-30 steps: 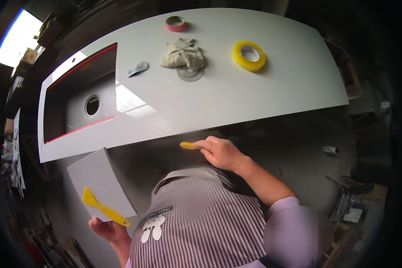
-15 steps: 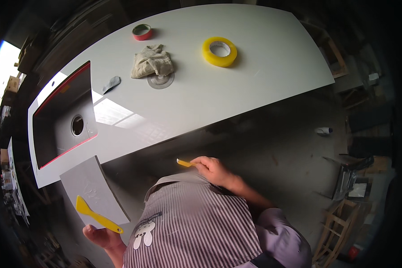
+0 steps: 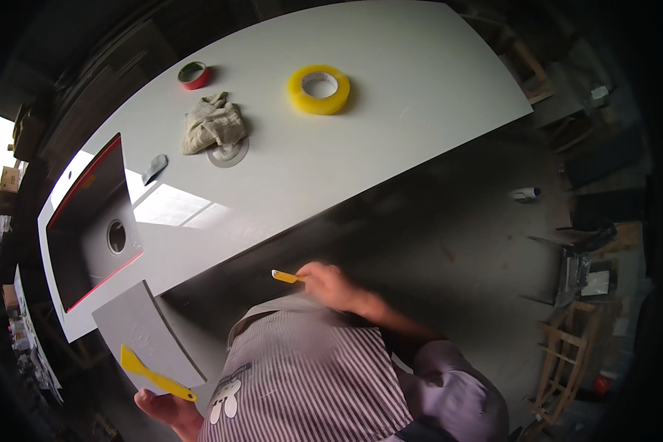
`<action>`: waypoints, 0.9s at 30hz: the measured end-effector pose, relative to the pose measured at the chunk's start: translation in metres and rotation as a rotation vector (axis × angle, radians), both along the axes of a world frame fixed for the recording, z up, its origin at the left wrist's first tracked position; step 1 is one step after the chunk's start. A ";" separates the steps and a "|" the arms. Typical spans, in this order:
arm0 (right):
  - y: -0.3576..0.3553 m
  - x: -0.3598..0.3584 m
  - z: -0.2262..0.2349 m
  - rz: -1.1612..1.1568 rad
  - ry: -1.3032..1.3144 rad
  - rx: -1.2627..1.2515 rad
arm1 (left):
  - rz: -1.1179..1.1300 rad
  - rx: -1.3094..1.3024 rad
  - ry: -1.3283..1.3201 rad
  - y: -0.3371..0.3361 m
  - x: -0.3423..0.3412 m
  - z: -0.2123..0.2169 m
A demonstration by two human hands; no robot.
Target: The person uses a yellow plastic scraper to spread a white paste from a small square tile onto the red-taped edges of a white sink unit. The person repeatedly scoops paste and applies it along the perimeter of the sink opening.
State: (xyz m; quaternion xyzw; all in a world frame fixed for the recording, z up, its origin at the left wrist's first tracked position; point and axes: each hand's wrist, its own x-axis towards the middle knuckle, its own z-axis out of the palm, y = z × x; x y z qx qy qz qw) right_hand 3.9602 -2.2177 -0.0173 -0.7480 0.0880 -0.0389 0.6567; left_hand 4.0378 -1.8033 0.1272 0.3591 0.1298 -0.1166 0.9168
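Head view shows a long white worktop (image 3: pixel 390 125) with a sink (image 3: pixel 96 236) sunk into its left end, red-edged along the cut-out. Below that end, the left hand (image 3: pixel 171 409) grasps a flat grey board (image 3: pixel 144 335) together with a yellow scraper (image 3: pixel 155 376) lying across its lower part. The board looks thin and stiff, probably light but awkward to swing; it is best taken along an edge with the thumb on top, as it is now. The scraper seems to be springy plastic, smooth and easy to let slip, so pinching it against the board keeps it put. The right hand (image 3: pixel 335 283) is clenched around a small yellow tool (image 3: pixel 286 276) near the worktop's front edge; it is light and rigid, and held by its rear end. On the worktop lie a yellow tape roll (image 3: pixel 318 89), a crumpled cloth (image 3: pixel 212 124), and a red tape roll (image 3: pixel 193 74).
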 end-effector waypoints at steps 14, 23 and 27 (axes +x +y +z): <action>0.015 0.006 -0.006 0.080 0.017 -0.068 | -0.043 0.066 -0.029 -0.008 -0.007 0.014; -0.046 -0.003 -0.019 -0.638 -0.106 0.400 | 0.002 -0.331 0.220 0.052 0.000 -0.004; -0.093 -0.017 -0.010 -0.906 -0.093 0.616 | -0.068 -0.283 0.203 0.110 0.026 -0.024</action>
